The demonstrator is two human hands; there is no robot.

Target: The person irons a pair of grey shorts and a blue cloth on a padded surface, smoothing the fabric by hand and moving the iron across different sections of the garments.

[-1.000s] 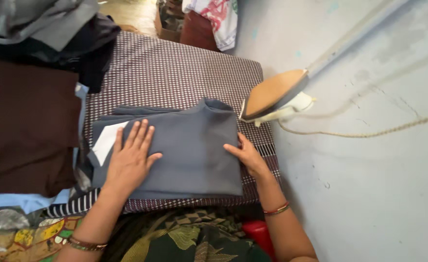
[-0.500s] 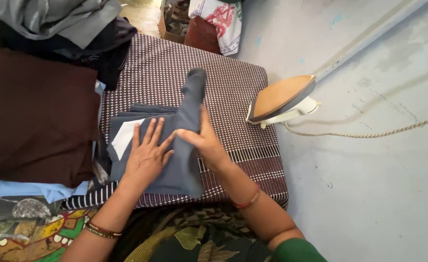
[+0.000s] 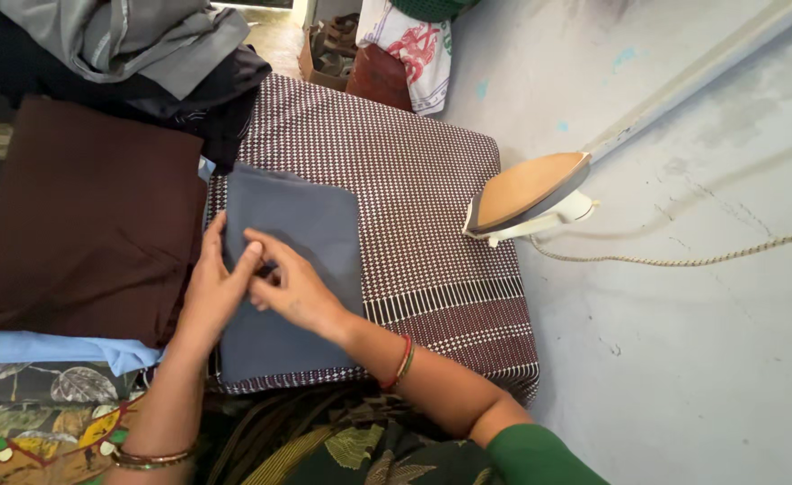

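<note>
Folding is the step in hand, by the look of it: a grey garment [image 3: 292,269] lies doubled into a narrow panel on the checked ironing pad [image 3: 414,180], at about nine o'clock of the pad's middle. The left hand [image 3: 216,287] rests flat on the panel's left edge, fingers extended, gripping nothing. The right hand [image 3: 297,292] meets it at the middle, fingertips pinching lightly at the cloth's fold. An iron [image 3: 530,193] stands tipped up at three o'clock, well apart, beside a brown cloth pile's [image 3: 81,216] opposite side. A further fold would call for both hands keeping edges aligned.
</note>
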